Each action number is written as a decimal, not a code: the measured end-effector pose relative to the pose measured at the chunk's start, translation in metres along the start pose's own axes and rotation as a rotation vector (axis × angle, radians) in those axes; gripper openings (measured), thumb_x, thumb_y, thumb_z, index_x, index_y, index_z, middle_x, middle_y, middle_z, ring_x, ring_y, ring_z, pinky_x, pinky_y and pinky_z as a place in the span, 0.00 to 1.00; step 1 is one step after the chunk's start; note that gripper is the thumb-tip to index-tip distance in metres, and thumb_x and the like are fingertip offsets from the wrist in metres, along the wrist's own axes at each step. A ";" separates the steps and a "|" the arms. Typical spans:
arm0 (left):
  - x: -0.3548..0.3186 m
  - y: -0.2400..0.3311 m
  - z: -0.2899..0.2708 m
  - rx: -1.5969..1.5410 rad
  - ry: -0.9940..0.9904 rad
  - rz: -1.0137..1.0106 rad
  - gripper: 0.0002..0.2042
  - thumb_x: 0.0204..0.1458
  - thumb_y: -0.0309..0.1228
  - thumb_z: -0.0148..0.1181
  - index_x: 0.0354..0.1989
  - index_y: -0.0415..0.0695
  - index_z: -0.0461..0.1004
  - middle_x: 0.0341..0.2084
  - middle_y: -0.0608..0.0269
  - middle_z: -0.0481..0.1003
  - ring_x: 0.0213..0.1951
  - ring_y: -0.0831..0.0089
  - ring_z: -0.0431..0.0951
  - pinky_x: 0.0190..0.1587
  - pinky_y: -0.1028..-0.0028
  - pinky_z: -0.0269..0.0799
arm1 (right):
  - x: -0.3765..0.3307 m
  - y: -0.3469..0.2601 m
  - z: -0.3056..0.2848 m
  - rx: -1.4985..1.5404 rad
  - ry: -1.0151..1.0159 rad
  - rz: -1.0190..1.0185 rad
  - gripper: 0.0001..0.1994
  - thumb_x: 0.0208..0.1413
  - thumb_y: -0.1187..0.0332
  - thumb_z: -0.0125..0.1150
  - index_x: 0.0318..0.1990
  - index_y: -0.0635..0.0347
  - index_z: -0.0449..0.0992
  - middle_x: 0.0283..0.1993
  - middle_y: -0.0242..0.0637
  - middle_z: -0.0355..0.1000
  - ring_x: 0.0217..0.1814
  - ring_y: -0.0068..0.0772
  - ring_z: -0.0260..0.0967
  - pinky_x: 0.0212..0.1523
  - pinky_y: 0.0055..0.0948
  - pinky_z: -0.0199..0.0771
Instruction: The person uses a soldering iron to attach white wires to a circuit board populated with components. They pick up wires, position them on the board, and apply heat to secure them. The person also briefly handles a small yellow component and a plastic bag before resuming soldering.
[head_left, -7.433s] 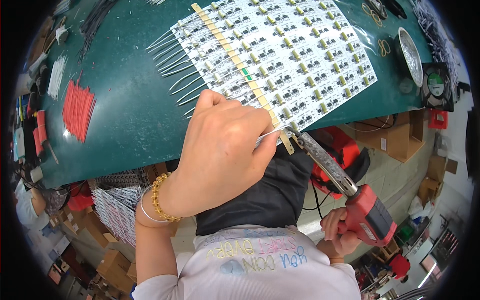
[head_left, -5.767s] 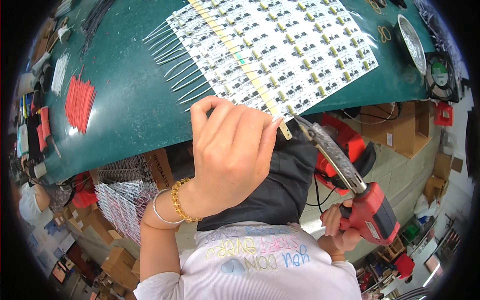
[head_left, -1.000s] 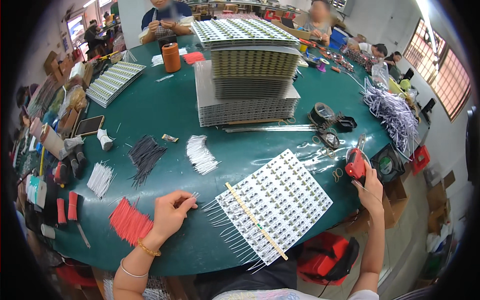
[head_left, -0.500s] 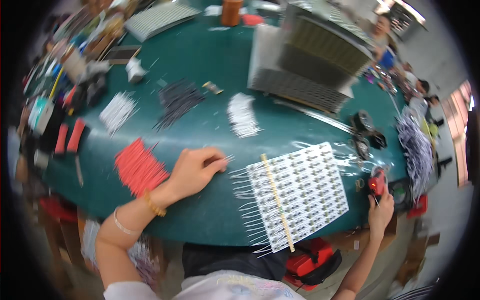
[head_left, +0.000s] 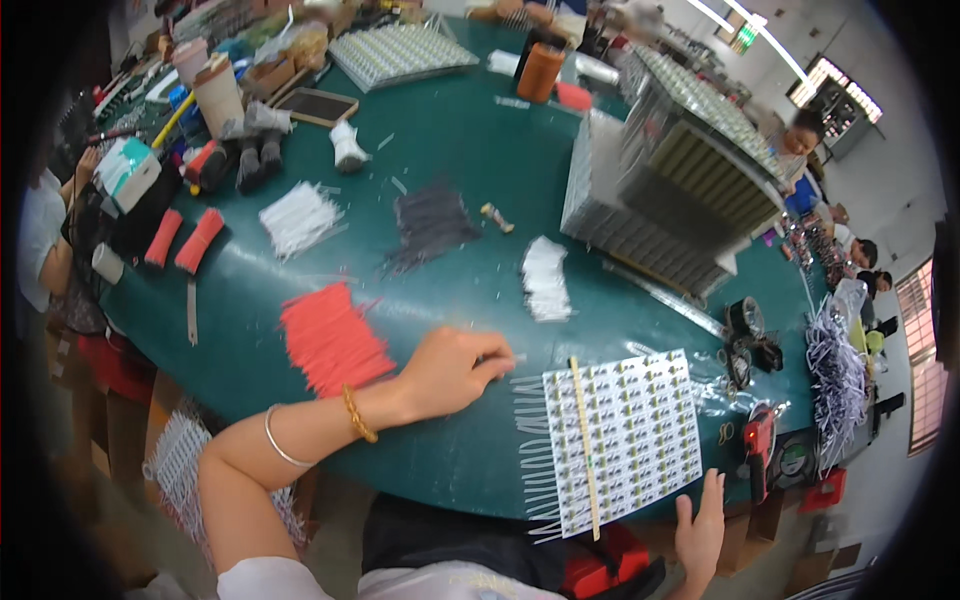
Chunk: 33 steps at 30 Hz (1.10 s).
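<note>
My left hand [head_left: 450, 375] is pinched just left of a white panel [head_left: 650, 440], with the pale ends of what look like short white wires [head_left: 517, 358] at its fingertips, blurred. Rows of small dark-and-green marks cover the panel. A narrow yellowish strip [head_left: 584, 450] lies across it, and white wires [head_left: 537, 465] stick out from its left edge. By the panel's lower right corner, my right hand [head_left: 702, 525] is open and holds nothing. Farther right lies a red-and-black hand tool [head_left: 760, 440]. Red wires [head_left: 333, 340] are heaped left of my left hand.
Loose white wires [head_left: 298, 218], black wires [head_left: 432, 222] and another white pile [head_left: 546, 280] lie beyond my left hand. Stacked panels [head_left: 670, 200] stand at the back right. A roll of black tape [head_left: 744, 318] sits at the right. Other people are around the table.
My right hand has let go of the red-and-black tool and moved left toward the panel. My left hand stays pinched beside the panel. The whole view has shifted.
</note>
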<state>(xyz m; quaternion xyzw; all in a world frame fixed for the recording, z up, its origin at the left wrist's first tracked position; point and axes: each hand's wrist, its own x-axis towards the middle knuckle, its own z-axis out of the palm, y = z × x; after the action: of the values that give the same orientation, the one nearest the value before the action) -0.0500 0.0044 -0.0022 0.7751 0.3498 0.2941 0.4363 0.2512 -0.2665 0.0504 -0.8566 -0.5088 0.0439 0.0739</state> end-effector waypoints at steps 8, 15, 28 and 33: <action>0.005 0.000 0.004 -0.028 -0.017 -0.057 0.07 0.50 0.30 0.59 0.33 0.41 0.78 0.25 0.58 0.79 0.27 0.67 0.79 0.32 0.72 0.71 | 0.087 -0.026 0.004 -0.091 0.129 -0.270 0.27 0.52 0.74 0.52 0.61 0.70 0.55 0.61 0.57 0.57 0.66 0.59 0.51 0.64 0.46 0.52; 0.003 0.001 0.001 0.068 0.031 0.074 0.07 0.51 0.32 0.58 0.32 0.43 0.78 0.22 0.59 0.78 0.25 0.65 0.78 0.28 0.70 0.70 | 0.221 -0.002 0.033 -0.347 0.262 -0.412 0.29 0.42 0.79 0.53 0.58 0.72 0.59 0.55 0.55 0.63 0.58 0.52 0.60 0.57 0.41 0.61; 0.002 -0.004 0.004 0.022 0.022 0.041 0.06 0.51 0.32 0.58 0.32 0.44 0.78 0.21 0.57 0.77 0.23 0.62 0.77 0.28 0.68 0.70 | 0.257 0.006 0.043 -0.624 0.251 -0.381 0.22 0.36 0.78 0.58 0.44 0.70 0.68 0.37 0.46 0.69 0.43 0.43 0.66 0.40 0.34 0.69; 0.004 -0.002 0.002 0.009 0.013 0.047 0.06 0.51 0.32 0.58 0.33 0.44 0.78 0.22 0.56 0.77 0.23 0.61 0.77 0.28 0.68 0.70 | 0.279 0.025 0.050 -0.685 0.280 -0.522 0.12 0.36 0.77 0.59 0.33 0.64 0.69 0.34 0.44 0.69 0.39 0.41 0.66 0.38 0.35 0.67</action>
<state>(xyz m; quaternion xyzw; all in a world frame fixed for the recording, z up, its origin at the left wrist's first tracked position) -0.0465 0.0071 -0.0044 0.7831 0.3356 0.3079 0.4235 0.3985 -0.0294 -0.0035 -0.6725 -0.6780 -0.2635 -0.1370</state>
